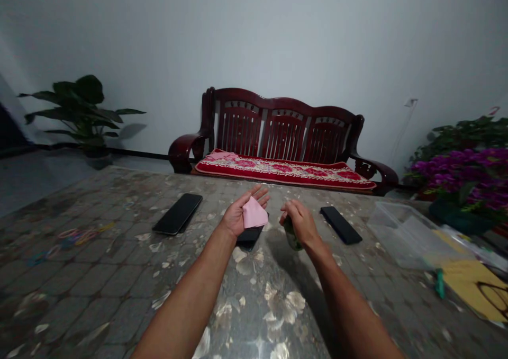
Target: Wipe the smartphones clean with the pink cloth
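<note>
My left hand [236,217] is palm up with its fingers stretched out, and a folded pink cloth [254,213] lies on the palm and fingers. Beneath that hand a dark phone [249,239] rests on the table, partly hidden. My right hand [297,220] is curled round a dark green object [292,238] that hangs below the fingers; its shape is only partly visible. To the left lies a black phone [178,214]. A dark, narrow case or phone [341,225] lies to the right of my right hand.
The patterned table [130,279] holds tangled coloured bands [77,237] at left. At right are a clear plastic box [408,234], yellow paper [468,282], glasses [494,298], a green item [439,284] and purple flowers [468,176]. A wooden bench [283,128] stands behind.
</note>
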### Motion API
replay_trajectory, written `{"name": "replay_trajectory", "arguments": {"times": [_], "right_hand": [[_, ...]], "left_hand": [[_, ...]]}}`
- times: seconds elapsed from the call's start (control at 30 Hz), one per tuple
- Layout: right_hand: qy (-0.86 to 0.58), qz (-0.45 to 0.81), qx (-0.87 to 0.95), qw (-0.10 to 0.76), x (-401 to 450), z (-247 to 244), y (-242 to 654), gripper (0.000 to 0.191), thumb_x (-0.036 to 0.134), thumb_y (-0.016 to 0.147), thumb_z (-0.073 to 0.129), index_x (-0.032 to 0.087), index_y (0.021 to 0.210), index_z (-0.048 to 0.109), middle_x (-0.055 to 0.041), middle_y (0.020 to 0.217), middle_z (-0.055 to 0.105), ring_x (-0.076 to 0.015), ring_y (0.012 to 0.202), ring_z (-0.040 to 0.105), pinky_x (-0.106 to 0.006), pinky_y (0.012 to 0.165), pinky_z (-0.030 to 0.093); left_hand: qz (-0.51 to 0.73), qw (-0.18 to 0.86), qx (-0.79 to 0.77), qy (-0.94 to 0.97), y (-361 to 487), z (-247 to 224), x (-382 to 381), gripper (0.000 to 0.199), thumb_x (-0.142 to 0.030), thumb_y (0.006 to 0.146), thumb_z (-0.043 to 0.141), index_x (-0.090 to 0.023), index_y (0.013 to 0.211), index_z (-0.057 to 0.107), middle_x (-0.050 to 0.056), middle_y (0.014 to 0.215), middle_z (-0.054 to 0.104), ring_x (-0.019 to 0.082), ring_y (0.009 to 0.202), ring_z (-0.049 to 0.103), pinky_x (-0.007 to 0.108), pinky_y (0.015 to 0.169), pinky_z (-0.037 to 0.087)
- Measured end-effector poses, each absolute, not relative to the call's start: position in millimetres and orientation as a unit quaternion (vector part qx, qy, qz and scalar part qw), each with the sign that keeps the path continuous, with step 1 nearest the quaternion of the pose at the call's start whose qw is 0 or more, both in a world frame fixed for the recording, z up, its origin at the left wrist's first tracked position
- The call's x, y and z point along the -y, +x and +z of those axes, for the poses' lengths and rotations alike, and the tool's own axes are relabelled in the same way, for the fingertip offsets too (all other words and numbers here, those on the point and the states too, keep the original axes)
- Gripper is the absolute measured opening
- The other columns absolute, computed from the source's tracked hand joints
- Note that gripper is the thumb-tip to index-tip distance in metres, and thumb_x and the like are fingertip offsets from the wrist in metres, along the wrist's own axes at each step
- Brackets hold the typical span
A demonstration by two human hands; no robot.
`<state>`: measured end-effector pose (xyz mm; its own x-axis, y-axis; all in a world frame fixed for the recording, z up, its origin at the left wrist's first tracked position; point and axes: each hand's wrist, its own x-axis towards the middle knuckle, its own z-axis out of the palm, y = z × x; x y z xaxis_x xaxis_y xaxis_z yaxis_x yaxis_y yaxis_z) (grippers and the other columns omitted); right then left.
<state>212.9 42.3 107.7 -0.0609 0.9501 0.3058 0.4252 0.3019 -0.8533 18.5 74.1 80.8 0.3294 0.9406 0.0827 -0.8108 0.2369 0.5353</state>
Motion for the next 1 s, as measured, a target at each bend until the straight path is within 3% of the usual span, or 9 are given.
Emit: {"name": "replay_trajectory", "arguments": {"times": [0.27,0.63,1.0], "right_hand": [[-0.542,0.248,0.666,0.450,-38,107,176,0.032,0.048,0.089,0.044,0.023,0.072,0.054,0.0013,0.063,0.066,-0.0166,0.061,0.060,-0.027,0.063,0.040],[-0.570,0.226,0.649,0.450,-34,106,179,0.025,0.040,0.088,0.044,0.024,0.071,0.052,0.0018,0.061,0.066,-0.0169,0.060,0.060,-0.027,0.062,0.039],[-0.571,0.222,0.653,0.446,-31,99,184,0.018,0.036,0.088,0.044,0.024,0.076,0.050,0.0025,0.062,0.066,-0.0168,0.059,0.060,-0.026,0.060,0.037]], "left_hand": [[0.553,0.789,-0.099,0.249,8,63,-77,0.061,-0.015,0.093,0.054,-0.017,0.152,0.038,0.013,0.140,0.060,0.025,0.126,0.059,0.039,0.112,0.039],[0.541,0.787,-0.085,0.285,13,48,-77,0.040,-0.013,0.090,0.056,-0.013,0.130,0.061,0.014,0.140,0.059,0.026,0.134,0.052,0.039,0.117,0.032],[0.527,0.790,-0.071,0.305,22,38,-78,0.039,-0.015,0.090,0.059,-0.013,0.129,0.063,0.013,0.141,0.059,0.028,0.134,0.052,0.043,0.120,0.026]]}}
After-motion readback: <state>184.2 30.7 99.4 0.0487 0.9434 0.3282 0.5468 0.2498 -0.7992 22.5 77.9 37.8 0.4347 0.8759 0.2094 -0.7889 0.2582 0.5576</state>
